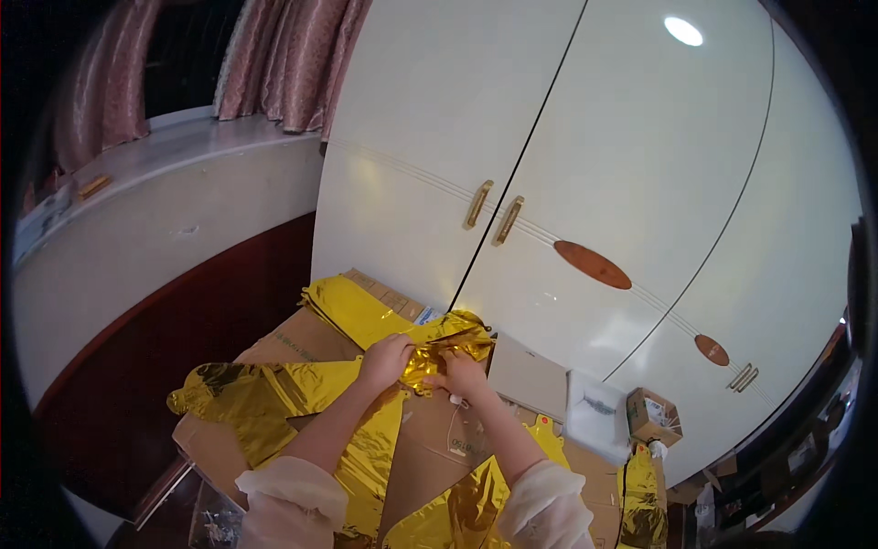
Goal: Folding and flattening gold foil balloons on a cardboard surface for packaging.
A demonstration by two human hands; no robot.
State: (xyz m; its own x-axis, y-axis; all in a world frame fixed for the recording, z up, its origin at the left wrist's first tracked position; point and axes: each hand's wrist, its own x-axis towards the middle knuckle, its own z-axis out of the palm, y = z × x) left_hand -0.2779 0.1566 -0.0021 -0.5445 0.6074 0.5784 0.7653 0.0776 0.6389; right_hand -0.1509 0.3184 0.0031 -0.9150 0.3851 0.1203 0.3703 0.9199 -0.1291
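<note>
Crinkled gold foil (423,368), which looks like part of a flat foil balloon, lies bunched between my two hands. My left hand (387,359) is closed on its left side, with the fingertips partly hidden. From the right, my right hand (462,375) pinches the same foil with bent fingers. Beneath my left forearm, a flat gold foil balloon (274,389) spreads over the cardboard (425,448). Another gold foil piece (352,306) stretches away behind my left hand. More gold foil (457,512) lies near my right forearm. A small white tab (457,400) sits just below my right hand.
A white cabinet (439,119) with gold handles (508,220) rises behind the cardboard. To the right stand a white tray (590,412) and a small cardboard box (653,416), with gold foil (643,503) hanging below. A pink curtain (293,64) hangs at the upper left.
</note>
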